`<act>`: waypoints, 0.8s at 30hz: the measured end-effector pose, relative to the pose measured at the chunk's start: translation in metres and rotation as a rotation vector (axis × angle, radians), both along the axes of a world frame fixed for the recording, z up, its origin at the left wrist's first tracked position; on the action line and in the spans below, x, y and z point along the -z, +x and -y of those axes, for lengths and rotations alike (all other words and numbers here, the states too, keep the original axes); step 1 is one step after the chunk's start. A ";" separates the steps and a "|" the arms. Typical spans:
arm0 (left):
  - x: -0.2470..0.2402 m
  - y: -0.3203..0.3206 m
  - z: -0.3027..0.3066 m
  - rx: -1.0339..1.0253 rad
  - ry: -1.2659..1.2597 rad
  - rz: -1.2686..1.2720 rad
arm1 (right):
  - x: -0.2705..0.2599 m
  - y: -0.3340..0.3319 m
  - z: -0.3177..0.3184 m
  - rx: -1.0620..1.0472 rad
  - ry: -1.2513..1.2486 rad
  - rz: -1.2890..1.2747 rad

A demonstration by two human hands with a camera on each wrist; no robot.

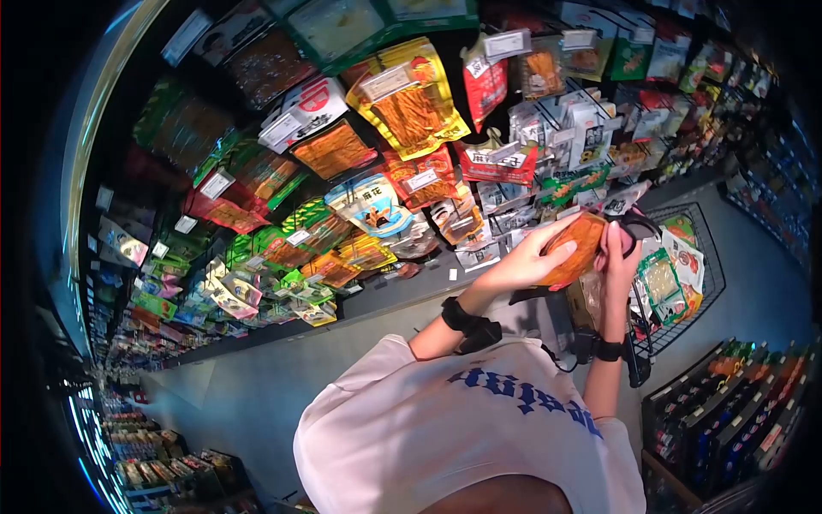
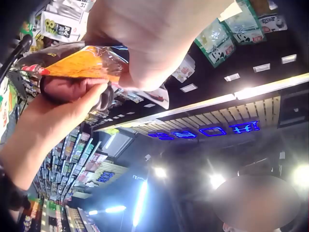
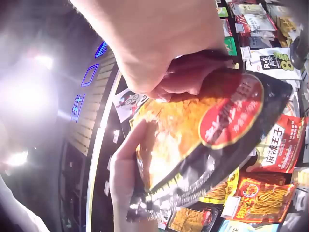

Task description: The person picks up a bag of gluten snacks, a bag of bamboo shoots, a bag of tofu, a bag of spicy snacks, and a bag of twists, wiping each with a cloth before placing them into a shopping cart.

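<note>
Both hands hold one snack bag (image 1: 575, 248), black with an orange front window and a red oval label, raised before the shelf. My left hand (image 1: 548, 250) grips its left side, thumb across the front; in the right wrist view the left hand's fingers (image 3: 124, 166) show along the edge. At the other side, my right hand (image 1: 618, 255) pinches the bag's edge. Seen closer, the bag (image 3: 178, 130) is tilted, and the right hand (image 3: 169, 53) has its bent fingers at the top edge. From the left wrist view, the bag (image 2: 91, 63) lies between the two hands.
A wire shopping cart (image 1: 717, 265) with several packages stands right of the hands. Hanging snack bags fill the shelf ahead, including a yellow bag (image 1: 411, 103) and a red bag (image 1: 497, 163). Bottle racks (image 1: 736, 411) stand at lower right, and grey floor (image 1: 248, 385) lies behind.
</note>
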State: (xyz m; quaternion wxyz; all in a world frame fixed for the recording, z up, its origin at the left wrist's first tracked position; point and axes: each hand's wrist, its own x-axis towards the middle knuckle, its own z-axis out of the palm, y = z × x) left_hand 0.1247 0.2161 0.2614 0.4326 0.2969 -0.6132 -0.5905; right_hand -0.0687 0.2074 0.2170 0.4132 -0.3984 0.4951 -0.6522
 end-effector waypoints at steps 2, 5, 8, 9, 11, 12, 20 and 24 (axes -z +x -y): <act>-0.015 0.005 -0.012 -0.079 -0.190 0.474 | -0.011 -0.026 -0.005 -0.057 0.178 0.213; -0.018 0.008 -0.009 0.054 0.287 0.343 | -0.006 -0.057 -0.005 0.022 -0.027 0.462; 0.004 0.002 -0.013 0.080 0.389 0.225 | -0.001 -0.085 -0.024 0.117 0.043 0.301; -0.002 -0.003 -0.017 0.007 0.362 0.353 | -0.009 -0.085 -0.030 0.099 0.039 0.321; 0.009 -0.005 -0.014 -0.001 0.413 0.279 | 0.011 -0.082 -0.026 0.197 0.063 0.527; 0.010 -0.008 -0.011 0.010 0.382 0.301 | 0.013 -0.082 -0.029 0.196 0.013 0.598; 0.015 -0.069 0.021 -0.262 0.471 0.136 | 0.037 -0.092 -0.066 -0.454 0.189 0.329; 0.045 -0.069 0.031 -0.177 0.424 0.210 | 0.050 -0.137 -0.067 -0.046 0.397 0.257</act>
